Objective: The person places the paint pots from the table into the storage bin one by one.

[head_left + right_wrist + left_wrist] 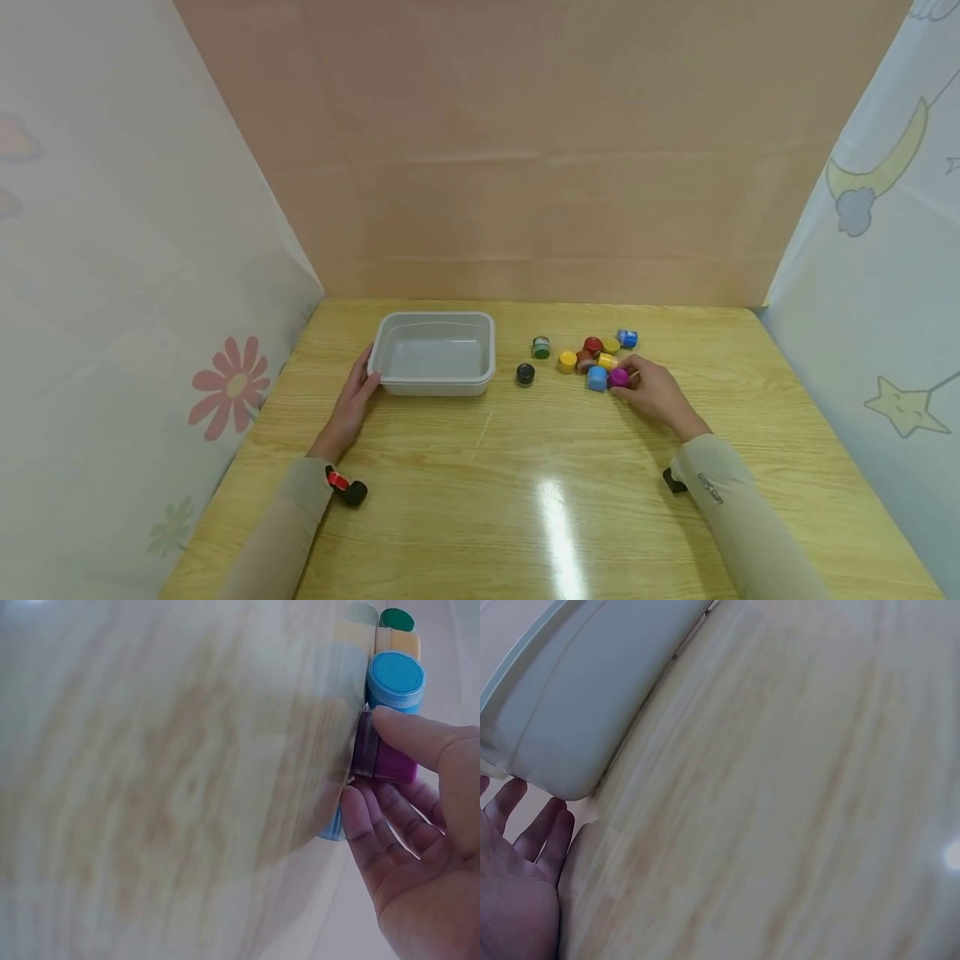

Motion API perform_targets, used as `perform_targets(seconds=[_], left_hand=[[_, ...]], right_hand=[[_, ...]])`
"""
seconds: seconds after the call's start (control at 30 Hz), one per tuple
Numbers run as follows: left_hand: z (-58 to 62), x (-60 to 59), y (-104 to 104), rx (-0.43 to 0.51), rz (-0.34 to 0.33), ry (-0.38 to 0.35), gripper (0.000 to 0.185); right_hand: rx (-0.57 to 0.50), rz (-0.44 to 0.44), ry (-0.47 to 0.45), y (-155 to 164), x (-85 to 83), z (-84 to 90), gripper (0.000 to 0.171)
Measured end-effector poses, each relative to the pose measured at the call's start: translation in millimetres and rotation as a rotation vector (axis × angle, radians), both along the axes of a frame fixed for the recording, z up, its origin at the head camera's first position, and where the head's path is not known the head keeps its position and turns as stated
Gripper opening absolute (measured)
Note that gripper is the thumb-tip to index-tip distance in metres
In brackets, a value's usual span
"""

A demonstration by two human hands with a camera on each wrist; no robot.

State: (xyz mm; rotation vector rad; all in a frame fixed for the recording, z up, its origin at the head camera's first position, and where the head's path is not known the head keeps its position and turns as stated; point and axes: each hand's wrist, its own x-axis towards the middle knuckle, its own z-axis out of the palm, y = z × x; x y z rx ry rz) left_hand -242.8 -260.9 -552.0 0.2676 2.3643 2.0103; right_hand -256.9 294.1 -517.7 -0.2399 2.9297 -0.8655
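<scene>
A purple-lidded paint jar [618,378] sits at the near right of a cluster of small paint jars. My right hand [654,392] pinches it, the thumb on one side and fingertips on the other, as the right wrist view shows. A light blue jar [396,679] stands right beside that thumb. On the left, my left hand [354,407] holds the near left corner of a white rectangular tub [431,388], thumb at the rim and fingers along its side. In the left wrist view the fingers [544,832] reach up to the tub's corner.
Between tub and cluster stand a green jar [541,347] and a black-lidded jar [525,374]. The cluster includes yellow [567,361], red [593,345] and brown [585,362] jars, with a blue jar [627,338] lying behind. A brown panel [540,208] closes the table's back edge.
</scene>
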Motion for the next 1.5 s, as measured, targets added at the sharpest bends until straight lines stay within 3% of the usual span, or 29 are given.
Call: perform_targets(seconds=[0.47,1.17,1.5], left_hand=[[-1.7,-3.9,2,0.001,0.005,0.000,0.061],[-7.0,-1.8,-1,-0.007,0.008,-0.004,0.062],[-3.8,0.2,-2,-0.009,0.014,-0.021,0.062]], right_hand=[[0.009,-0.003,0.000,4,1.2,1.4,0.038],[-0.099,0.020,0.115,-3,9.5,32.5,0.038],[-0.131,0.002,0.115,-9,12.4,45.6,0.043]])
